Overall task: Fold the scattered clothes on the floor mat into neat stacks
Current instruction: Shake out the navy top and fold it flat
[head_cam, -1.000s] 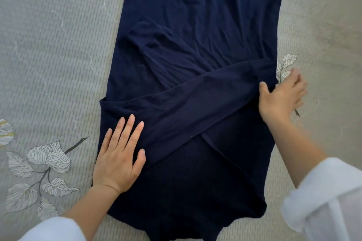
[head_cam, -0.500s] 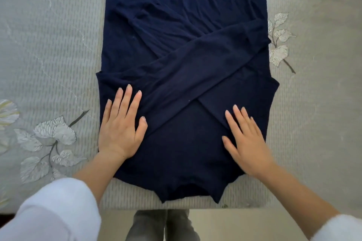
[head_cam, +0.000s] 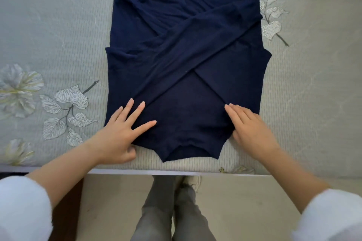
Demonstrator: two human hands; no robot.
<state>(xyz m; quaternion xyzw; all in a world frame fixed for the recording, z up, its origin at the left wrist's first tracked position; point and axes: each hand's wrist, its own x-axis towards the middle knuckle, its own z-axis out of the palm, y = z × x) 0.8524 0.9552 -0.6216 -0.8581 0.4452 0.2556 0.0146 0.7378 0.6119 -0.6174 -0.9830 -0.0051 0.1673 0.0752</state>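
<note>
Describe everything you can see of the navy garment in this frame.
The navy garment is a dark blue, soft-looking knit top. It lies flat on the grey leaf-patterned mat with its neckline toward the person and its far end cut off by the frame. Its sides are folded inward, and a long sleeve crosses diagonally over the front, with wrinkles higher up. The left hand and right hand rest with straight fingers on its near corners.
</note>
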